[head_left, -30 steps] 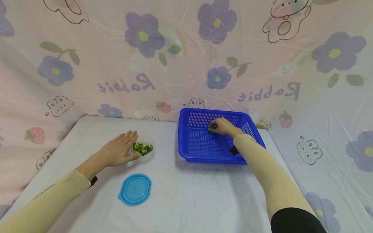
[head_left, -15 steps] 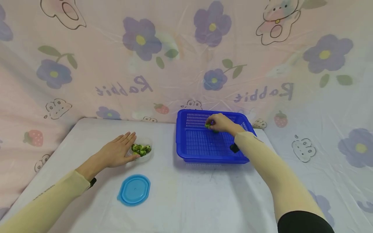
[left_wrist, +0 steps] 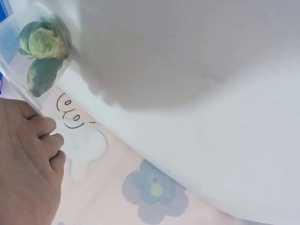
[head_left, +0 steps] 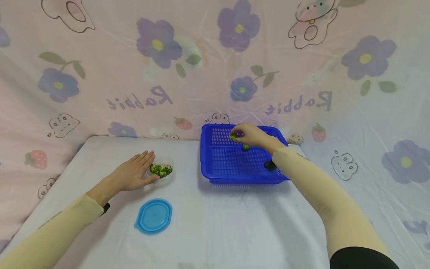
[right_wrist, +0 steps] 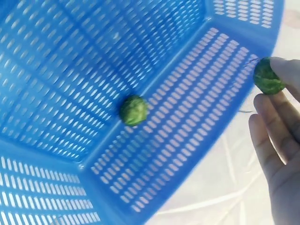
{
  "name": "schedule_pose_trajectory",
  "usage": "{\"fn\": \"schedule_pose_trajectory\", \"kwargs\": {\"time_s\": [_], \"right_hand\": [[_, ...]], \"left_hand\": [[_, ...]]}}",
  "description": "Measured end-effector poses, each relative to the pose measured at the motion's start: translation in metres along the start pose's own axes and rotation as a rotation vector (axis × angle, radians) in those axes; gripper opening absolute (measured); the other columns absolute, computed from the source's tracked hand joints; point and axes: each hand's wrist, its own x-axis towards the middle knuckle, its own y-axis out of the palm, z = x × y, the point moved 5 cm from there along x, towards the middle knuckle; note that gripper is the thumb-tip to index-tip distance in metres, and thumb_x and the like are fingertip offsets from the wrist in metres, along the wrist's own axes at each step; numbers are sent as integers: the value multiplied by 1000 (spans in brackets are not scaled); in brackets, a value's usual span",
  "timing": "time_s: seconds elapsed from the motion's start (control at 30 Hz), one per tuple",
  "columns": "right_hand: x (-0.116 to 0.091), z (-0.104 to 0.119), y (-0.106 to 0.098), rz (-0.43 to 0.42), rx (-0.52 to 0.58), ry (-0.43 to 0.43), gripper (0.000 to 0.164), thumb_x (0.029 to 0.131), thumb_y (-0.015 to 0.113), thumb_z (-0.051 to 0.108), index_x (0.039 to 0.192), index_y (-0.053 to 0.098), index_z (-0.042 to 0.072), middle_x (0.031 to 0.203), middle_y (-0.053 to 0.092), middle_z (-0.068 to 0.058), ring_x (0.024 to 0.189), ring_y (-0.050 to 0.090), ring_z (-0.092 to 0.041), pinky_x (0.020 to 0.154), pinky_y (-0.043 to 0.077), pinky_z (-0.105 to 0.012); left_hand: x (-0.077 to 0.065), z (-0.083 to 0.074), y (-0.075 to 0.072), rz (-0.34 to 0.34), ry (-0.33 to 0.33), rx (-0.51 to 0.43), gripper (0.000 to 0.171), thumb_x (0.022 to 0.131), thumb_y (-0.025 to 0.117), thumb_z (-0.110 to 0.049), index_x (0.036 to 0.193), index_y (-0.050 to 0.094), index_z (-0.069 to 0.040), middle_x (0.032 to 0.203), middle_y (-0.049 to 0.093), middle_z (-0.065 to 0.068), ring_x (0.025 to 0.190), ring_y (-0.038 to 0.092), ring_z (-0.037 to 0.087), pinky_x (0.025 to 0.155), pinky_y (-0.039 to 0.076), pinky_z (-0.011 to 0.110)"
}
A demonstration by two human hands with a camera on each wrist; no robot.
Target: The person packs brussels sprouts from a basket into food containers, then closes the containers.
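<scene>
My right hand (head_left: 250,133) pinches a Brussels sprout (right_wrist: 268,76) between thumb and fingertips, over the far side of the blue plastic basket (head_left: 205,164). A second Brussels sprout (right_wrist: 134,110) lies in the basket against its far wall, partly below my hand in the head view. My left hand (head_left: 136,172), fingers extended, rests against the left side of a clear plastic container (head_left: 165,181). Several Brussels sprouts (head_left: 161,171) sit in that container; two of them show in the left wrist view, where my left hand (left_wrist: 28,164) is at the rim.
A light blue lid (head_left: 153,216) lies on the white tabletop (head_left: 215,224), in front of the container. Behind the table hangs a patterned curtain (head_left: 195,89), close to the basket's far rim.
My right hand has risen and shifted a little left with the sprout, uncovering the other sprout in the basket. My left hand stays beside the container.
</scene>
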Motion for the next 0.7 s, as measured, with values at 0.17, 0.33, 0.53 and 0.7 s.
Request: {"fn": "schedule_pose_trajectory", "kwargs": {"time_s": [0.17, 0.33, 0.53, 0.7], "right_hand": [[-4, 26, -5, -33, 16, -46, 25, 98, 74, 12, 122, 74, 4, 115, 72, -10, 104, 69, -26, 89, 59, -42], [-6, 56, 0, -35, 43, -123, 24, 97, 75, 12, 120, 75, 6, 114, 71, -7, 103, 69, -22, 89, 60, -37], [-5, 88, 10, -22, 76, -204, 23, 96, 76, 11, 118, 76, 8, 111, 70, -5, 101, 69, -18, 92, 60, -37], [-3, 112, 18, -27, 89, -256, 23, 96, 76, 11, 118, 76, 8, 111, 69, -4, 99, 67, -15, 90, 60, -34]], "left_hand": [[0, 0, -1, 4, 0, -5, 92, 105, 48, -61, 157, 31, 12, 165, 28, 30, 153, 25, 49, 124, 25, 60], [0, 0, -2, 1, 0, 2, 91, 105, 48, -60, 157, 32, 13, 165, 28, 30, 153, 26, 49, 124, 26, 60], [0, 1, -2, 2, 1, 2, 91, 105, 48, -61, 157, 31, 13, 165, 28, 30, 152, 26, 49, 124, 26, 60], [-1, 0, -1, -3, -1, 2, 92, 104, 47, -62, 157, 32, 12, 165, 28, 30, 152, 27, 49, 124, 26, 59]]}}
